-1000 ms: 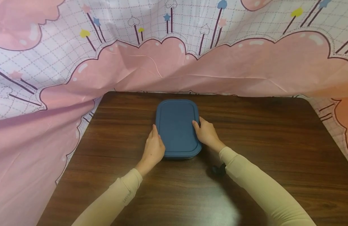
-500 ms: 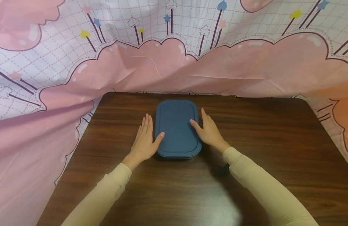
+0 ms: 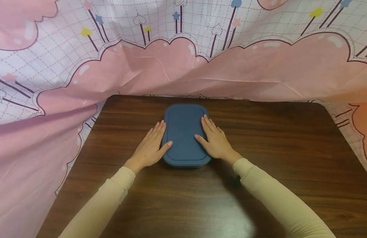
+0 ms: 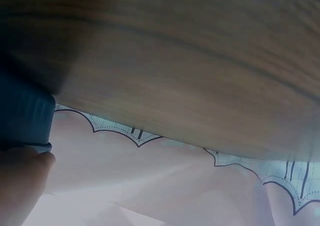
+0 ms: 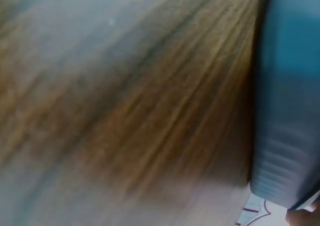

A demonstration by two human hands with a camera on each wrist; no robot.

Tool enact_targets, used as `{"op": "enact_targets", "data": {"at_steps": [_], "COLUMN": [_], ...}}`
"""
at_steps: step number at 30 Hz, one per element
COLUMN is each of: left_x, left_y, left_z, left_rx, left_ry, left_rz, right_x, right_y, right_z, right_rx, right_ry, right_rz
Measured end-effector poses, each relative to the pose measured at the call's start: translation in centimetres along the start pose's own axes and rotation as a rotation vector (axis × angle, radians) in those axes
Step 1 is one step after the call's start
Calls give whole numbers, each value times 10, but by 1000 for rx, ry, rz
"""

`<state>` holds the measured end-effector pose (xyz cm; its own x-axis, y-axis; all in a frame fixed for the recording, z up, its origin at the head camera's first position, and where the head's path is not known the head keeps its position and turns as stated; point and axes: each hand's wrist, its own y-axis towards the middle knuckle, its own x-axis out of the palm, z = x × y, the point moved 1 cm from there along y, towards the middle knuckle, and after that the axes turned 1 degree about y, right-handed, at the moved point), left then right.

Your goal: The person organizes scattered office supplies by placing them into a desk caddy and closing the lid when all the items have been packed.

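Observation:
A blue rectangular lidded storage box (image 3: pixel 184 135) with rounded corners lies flat near the middle of the table, its lid on. My left hand (image 3: pixel 149 145) rests along the lid's left edge, fingers straight and thumb over the lid. On the opposite side my right hand (image 3: pixel 215 140) lies with straight fingers on the lid's right edge, thumb reaching inward. The left wrist view shows the box's side wall (image 4: pixel 25 110) with fingertips (image 4: pixel 30 176) at its rim. In the right wrist view the ribbed box wall (image 5: pixel 287 136) stands on the wood, a fingertip (image 5: pixel 302 216) by the lid.
The dark wood-grain table (image 3: pixel 275 138) extends to both sides and in front of the box. A pink and white patterned curtain (image 3: pixel 171 72) hangs right behind the table's far edge and along its left side.
My left hand has let its fingers spread from the box's side and come onto the lid edge. My right hand has shifted from gripping the side to lying flat on the lid.

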<state>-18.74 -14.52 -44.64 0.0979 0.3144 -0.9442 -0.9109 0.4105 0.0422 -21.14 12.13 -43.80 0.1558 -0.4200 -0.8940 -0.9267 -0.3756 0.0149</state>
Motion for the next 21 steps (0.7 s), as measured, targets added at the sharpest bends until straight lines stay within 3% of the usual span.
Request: {"op": "enact_targets", "data": {"at_steps": [6, 11, 17, 21], "left_x": [-3, -3, 0, 0], "left_y": [2, 5, -10, -17], "left_z": [2, -2, 3, 12], "left_rx": [2, 17, 72, 122], "left_ry": [15, 48, 35, 46], "left_rz": [-33, -18, 29, 29], "right_x": [-1, -3, -3, -1], "right_y": [-2, 1, -17, -35], "right_z": [1, 0, 0, 1], "right_rx": [5, 16, -61, -114], "right_ry": [-3, 1, -52, -107], "right_rz": [16, 32, 83, 60]}}
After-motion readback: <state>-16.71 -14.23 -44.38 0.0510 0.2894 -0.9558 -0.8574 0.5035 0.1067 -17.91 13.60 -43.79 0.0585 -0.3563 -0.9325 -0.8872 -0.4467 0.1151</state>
